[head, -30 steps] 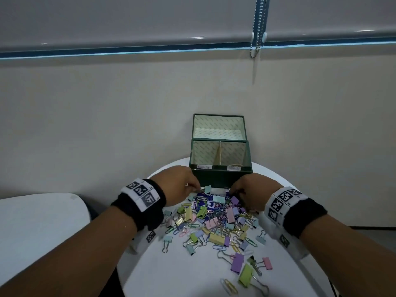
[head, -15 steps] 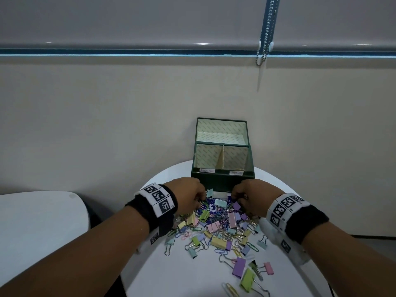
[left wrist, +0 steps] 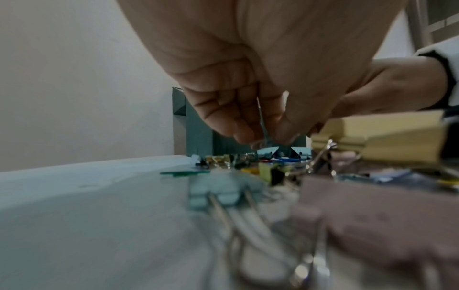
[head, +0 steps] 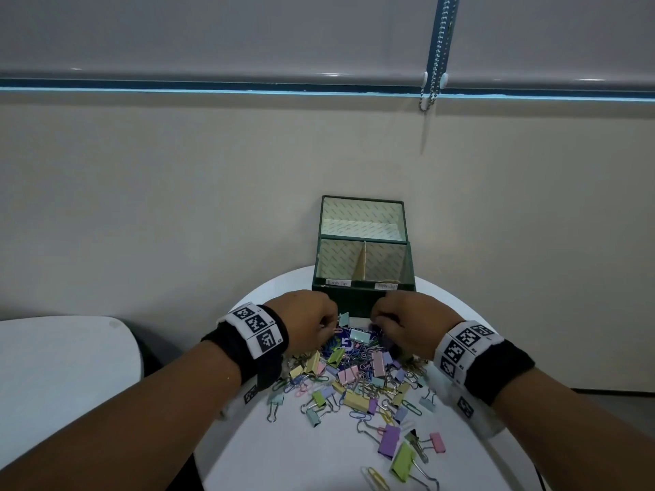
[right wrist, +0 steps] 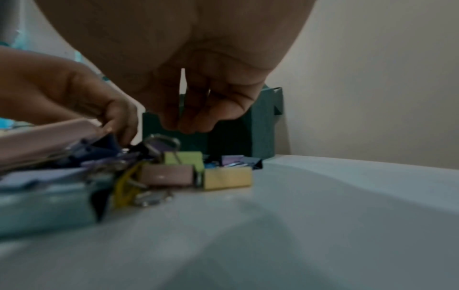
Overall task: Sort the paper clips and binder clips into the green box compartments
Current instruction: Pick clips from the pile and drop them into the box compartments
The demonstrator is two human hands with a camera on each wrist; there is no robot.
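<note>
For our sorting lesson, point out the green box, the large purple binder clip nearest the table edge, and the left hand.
green box [head: 358, 299], head view, front wall.
purple binder clip [head: 389, 440], head view, body.
left hand [head: 306, 322], head view, back of hand.

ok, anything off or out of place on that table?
Nothing damaged. The clips lie in a mixed heap on the round table, strays trailing to its near edge. A blue printed card sits buried in the heap. The green box looks empty so far.

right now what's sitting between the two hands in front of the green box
In the head view, a pale blue binder clip on a dark blue printed packet lies between the left hand and right hand.
</note>
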